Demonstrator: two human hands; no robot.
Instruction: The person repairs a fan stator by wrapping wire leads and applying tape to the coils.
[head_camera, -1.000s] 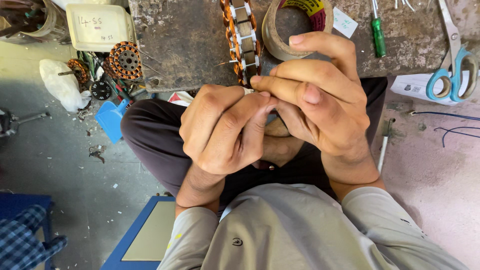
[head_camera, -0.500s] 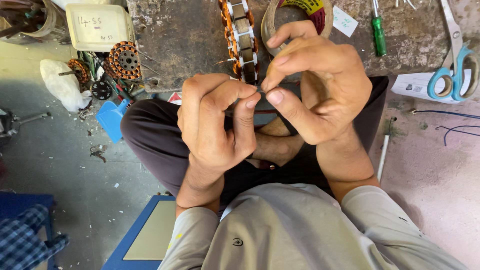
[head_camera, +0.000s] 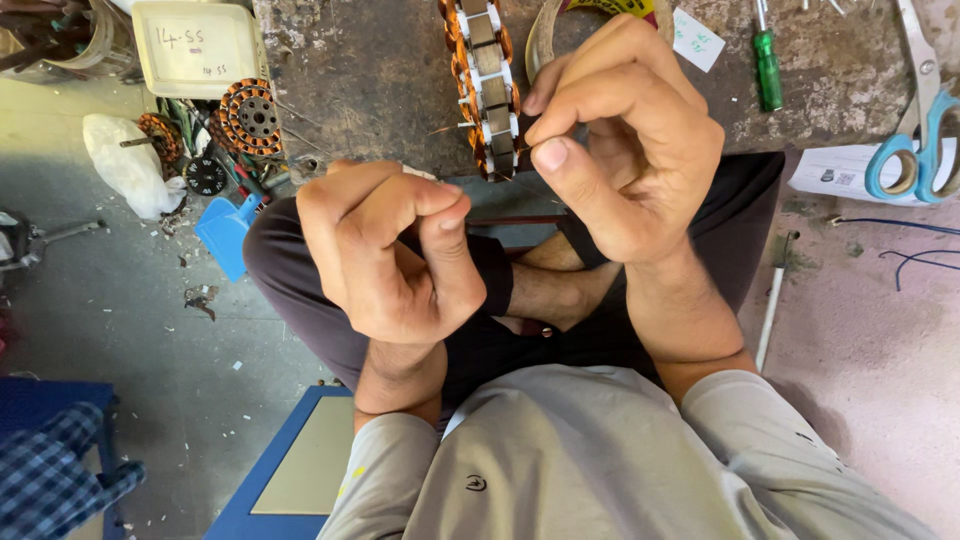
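Between the two raised hands, the fingers are doing fine work. The right hand is pinching its thumb against the forefinger on a thin copper wire, so fine that it is only showing as a faint line running leftward from the fingertips across the wound stator. The left hand is curling into a loose fist just below and to the left, thumb pressing against the bent forefinger; whether it is gripping the same wire I cannot tell, as nothing is showing between those fingers.

That stator, a ring of white segments and copper coils seen edge-on, is standing on the worn tabletop right at its near edge, just beyond the right fingertips. A roll of tape is lying behind the right hand, partly hidden by it. Farther right on the tabletop a green-handled screwdriver is lying, and blue-handled scissors are hanging over the edge above some white paper.

The person is sitting cross-legged on the floor in dark trousers and a grey shirt. Off to the left, on the floor, another copper-wound stator is lying among loose parts, with a white tray above it, a blue scoop nearby and a white bag beside those.
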